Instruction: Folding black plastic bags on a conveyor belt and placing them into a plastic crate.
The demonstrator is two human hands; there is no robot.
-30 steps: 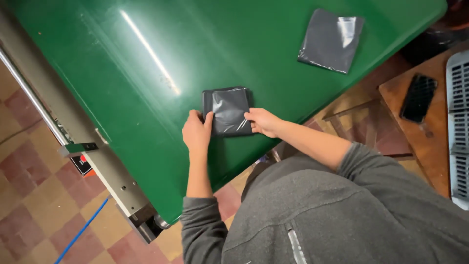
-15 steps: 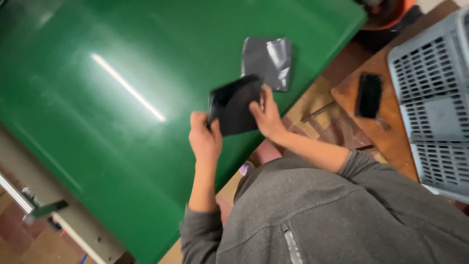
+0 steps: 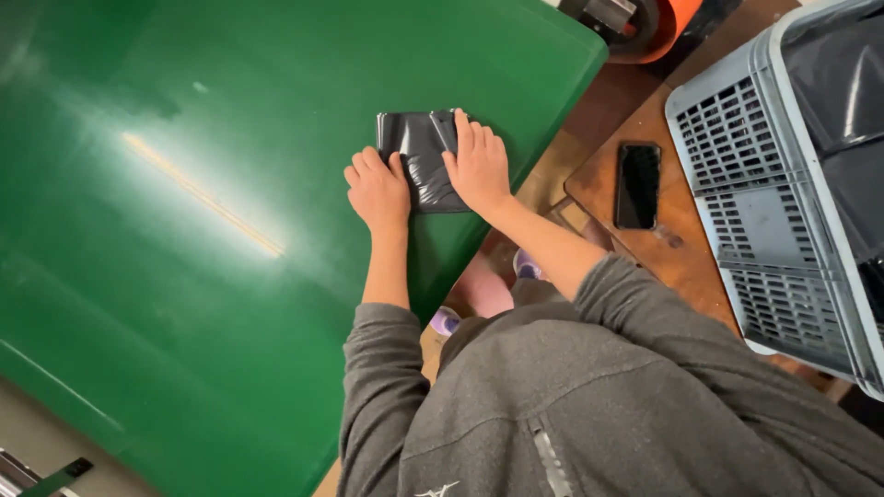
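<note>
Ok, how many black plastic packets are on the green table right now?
1 that shows plainly: the black packet on the green table near its far right corner, pressed under the left hand and right hand. It may be two stacked; I cannot tell.

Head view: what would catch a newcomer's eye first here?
The big glossy green table fills the left, and near its right edge both hands press on a stack of dark plastic-wrapped packets, the left hand beside the right hand. To the right, a dark phone lies on a wooden surface next to a grey slatted crate.
</note>
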